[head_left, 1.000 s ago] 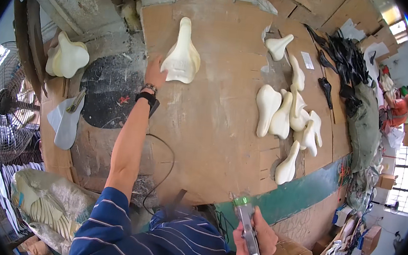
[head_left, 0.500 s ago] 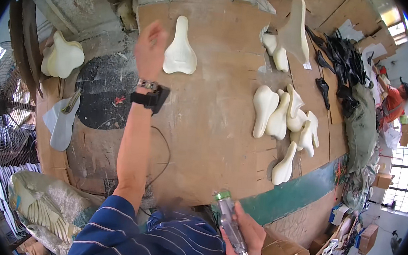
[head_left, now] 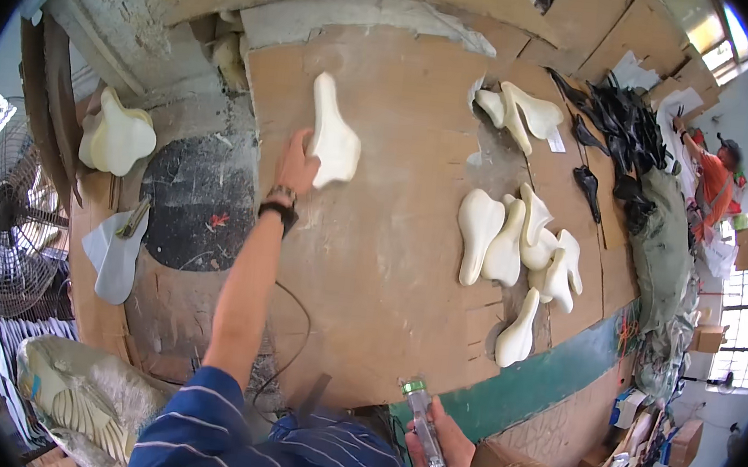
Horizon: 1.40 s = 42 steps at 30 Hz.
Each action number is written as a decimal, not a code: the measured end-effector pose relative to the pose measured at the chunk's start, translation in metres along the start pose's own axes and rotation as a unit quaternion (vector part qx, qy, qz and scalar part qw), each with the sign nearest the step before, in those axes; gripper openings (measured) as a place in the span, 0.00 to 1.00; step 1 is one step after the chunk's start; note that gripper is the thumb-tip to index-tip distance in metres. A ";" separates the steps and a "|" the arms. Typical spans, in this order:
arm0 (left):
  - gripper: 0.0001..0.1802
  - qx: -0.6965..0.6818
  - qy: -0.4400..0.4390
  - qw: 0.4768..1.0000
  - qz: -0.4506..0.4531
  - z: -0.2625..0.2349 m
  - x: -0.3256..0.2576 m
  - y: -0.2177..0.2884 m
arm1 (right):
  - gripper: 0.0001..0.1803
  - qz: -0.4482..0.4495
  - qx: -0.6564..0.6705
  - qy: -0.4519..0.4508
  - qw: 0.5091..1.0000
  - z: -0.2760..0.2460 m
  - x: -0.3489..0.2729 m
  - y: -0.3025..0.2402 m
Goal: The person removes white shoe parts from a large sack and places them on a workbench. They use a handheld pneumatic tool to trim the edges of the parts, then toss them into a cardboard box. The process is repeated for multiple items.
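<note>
A cream foam bicycle saddle pad (head_left: pixel 337 144) stands tilted on the brown cardboard tabletop (head_left: pixel 383 234), its narrow end pointing away from me. My left hand (head_left: pixel 298 165) grips its left edge, with the fingertips partly hidden. Low in the view, my right hand (head_left: pixel 445 447) is wrapped round a clear cylinder (head_left: pixel 425 432) with a green end and a metallic tip; its exact kind is unclear. Several similar pads (head_left: pixel 506 239) lie clustered on the right side of the table. More pads (head_left: pixel 530 113) rest farther back.
Black saddle-shaped pieces (head_left: pixel 623 122) are heaped at the far right. At the left are stacked pads (head_left: pixel 120 135), a grey flat piece (head_left: pixel 119 263) and a caged fan (head_left: pixel 12 208). A thin cable (head_left: pixel 305 317) crosses the near table. Another person (head_left: pixel 716 185) stands at the far right.
My left hand has moved onto the nearest pad, which has gone from flat to tilted. A pad in mid-air at the back right now rests there. The view has shifted slightly.
</note>
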<state>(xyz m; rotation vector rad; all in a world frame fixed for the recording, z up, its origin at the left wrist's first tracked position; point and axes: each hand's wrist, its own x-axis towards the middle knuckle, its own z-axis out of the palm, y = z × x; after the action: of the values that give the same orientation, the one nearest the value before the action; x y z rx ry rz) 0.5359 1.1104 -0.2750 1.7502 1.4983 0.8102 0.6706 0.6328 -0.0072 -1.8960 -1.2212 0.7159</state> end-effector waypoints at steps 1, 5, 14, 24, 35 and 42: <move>0.33 -0.007 0.029 0.999 0.036 -0.002 -0.022 0.007 | 0.29 0.008 0.000 -0.004 1.000 0.000 -0.005 0.005; 0.36 -0.332 -0.031 0.938 0.091 0.021 -0.094 0.069 | 0.23 -0.008 0.006 -0.014 1.000 0.002 -0.014 0.008; 0.27 -0.253 -0.202 0.897 0.301 -0.102 -0.271 0.268 | 0.12 0.000 0.134 -0.179 0.975 -0.004 -0.036 0.046; 0.14 -0.024 0.271 0.960 -0.061 -0.276 -0.467 0.154 | 0.32 -0.113 0.036 -0.231 0.966 0.037 -0.020 0.123; 0.17 0.012 0.405 0.900 -0.160 -0.430 -0.609 0.069 | 0.44 -0.122 -0.023 -0.243 0.962 0.241 -0.001 0.052; 0.21 -0.219 0.430 0.862 -0.152 -0.488 -0.656 0.051 | 0.52 -0.230 -0.257 -0.201 0.917 0.422 0.042 0.070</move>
<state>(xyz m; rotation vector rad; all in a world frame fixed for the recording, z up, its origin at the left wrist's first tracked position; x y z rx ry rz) 0.0742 0.5061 0.0288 0.7762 1.8549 1.7291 0.3938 0.7774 -0.3023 -1.7814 -2.2056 0.5703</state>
